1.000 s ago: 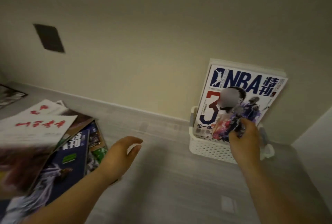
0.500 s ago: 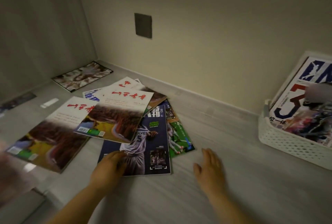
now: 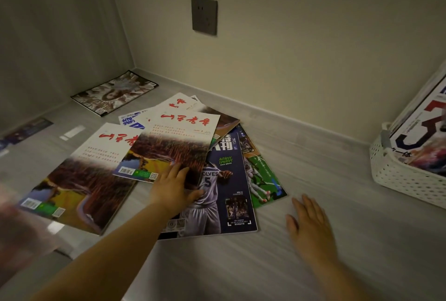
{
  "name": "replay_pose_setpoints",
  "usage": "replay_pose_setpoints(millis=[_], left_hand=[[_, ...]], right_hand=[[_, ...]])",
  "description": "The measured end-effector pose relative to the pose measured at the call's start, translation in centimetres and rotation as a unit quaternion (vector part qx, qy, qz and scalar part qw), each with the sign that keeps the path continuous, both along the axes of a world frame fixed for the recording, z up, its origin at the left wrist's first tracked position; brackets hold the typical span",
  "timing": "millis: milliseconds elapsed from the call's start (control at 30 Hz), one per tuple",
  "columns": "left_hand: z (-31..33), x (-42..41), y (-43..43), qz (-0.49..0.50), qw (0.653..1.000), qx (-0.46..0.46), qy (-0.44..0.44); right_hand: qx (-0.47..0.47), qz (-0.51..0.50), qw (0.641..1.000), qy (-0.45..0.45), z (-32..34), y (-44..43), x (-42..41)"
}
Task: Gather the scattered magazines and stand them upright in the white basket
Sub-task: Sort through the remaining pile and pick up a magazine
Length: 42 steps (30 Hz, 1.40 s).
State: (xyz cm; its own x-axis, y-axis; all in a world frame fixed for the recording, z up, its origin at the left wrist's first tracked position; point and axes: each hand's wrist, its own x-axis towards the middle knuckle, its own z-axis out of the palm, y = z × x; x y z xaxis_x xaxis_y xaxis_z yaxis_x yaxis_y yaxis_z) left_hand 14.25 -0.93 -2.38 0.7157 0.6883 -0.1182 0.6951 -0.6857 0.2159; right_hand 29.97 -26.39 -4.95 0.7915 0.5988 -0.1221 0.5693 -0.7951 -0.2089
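A fan of magazines lies on the grey floor. On top is a white-and-red-brown magazine (image 3: 173, 141), with a twin (image 3: 84, 175) to its left and a dark blue basketball magazine (image 3: 224, 194) under its right edge. My left hand (image 3: 173, 187) rests flat where the top magazine meets the blue one, fingers spread, thumb on the blue cover. My right hand (image 3: 311, 230) lies open on the bare floor to the right of the pile. The white basket (image 3: 398, 177) stands at the right edge with magazines (image 3: 420, 136) upright in it.
One more magazine (image 3: 115, 93) lies apart in the back left corner, and a dark one (image 3: 26, 129) lies by the left wall. A grey wall socket (image 3: 204, 16) sits above the pile. Walls close the space at the left and back.
My left hand has slid up from the blue magazine's lower edge onto the corner of the top magazine. My right hand stays on the floor. The view has moved closer to the pile.
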Motion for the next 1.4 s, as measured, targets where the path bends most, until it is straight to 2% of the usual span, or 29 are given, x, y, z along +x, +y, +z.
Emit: replay_pose_setpoints(millis=[100,233,367,500,633,733,833,900,967,1067,1100,1200,1300,1400], left_hand=[[0.2,1.5,-0.2,0.005,0.999,0.029,0.025],[1.2,3.4,-1.4,-0.034,0.989,0.091,0.111],[2.0,4.2,-1.7,-0.081,0.979,0.100,0.161],[3.2,3.5,-1.4,-0.058,0.989,0.054,0.125],[4.0,2.2,-5.1,-0.113,0.988,0.013,0.100],[3.5,1.4,-10.3,-0.169,0.982,-0.026,0.082],[3.6,1.2,-13.3,-0.198,0.978,0.053,0.025],[3.2,1.1,-13.6,-0.202,0.978,-0.037,0.030],[2.8,0.8,-12.5,-0.160,0.976,-0.149,0.014],[2.5,-0.1,-8.5,-0.066,0.983,-0.119,-0.120],[2.4,-0.5,-7.1,-0.018,0.986,-0.100,-0.135],[1.7,-1.7,-3.1,0.116,0.976,-0.129,-0.132],[1.4,-2.1,-1.9,0.130,0.971,-0.175,-0.102],[1.5,-1.5,-2.1,0.134,0.976,-0.163,-0.059]], right_hand=[[-0.009,-0.002,1.000,-0.006,-0.1,0.1,0.0],[-0.017,-0.003,1.000,-0.008,0.0,0.2,0.0],[-0.011,-0.003,1.000,-0.008,0.1,0.2,-0.1],[0.003,-0.005,1.000,-0.004,0.2,0.1,-0.1],[0.041,-0.011,0.999,0.016,0.3,0.0,-0.2],[0.125,-0.048,0.990,0.051,0.6,-0.3,-0.5],[0.232,-0.105,0.963,0.093,0.9,-0.5,-0.9],[0.261,-0.130,0.948,0.128,1.2,-0.2,-1.1],[0.235,-0.136,0.949,0.160,1.4,0.5,-1.6],[0.186,-0.111,0.960,0.178,1.8,1.9,-2.7],[0.170,-0.091,0.965,0.175,1.9,2.5,-3.2],[0.106,-0.038,0.983,0.145,1.7,3.8,-4.5],[0.044,-0.017,0.992,0.116,1.4,4.5,-5.6],[0.010,-0.007,0.994,0.107,1.3,5.0,-6.2]])
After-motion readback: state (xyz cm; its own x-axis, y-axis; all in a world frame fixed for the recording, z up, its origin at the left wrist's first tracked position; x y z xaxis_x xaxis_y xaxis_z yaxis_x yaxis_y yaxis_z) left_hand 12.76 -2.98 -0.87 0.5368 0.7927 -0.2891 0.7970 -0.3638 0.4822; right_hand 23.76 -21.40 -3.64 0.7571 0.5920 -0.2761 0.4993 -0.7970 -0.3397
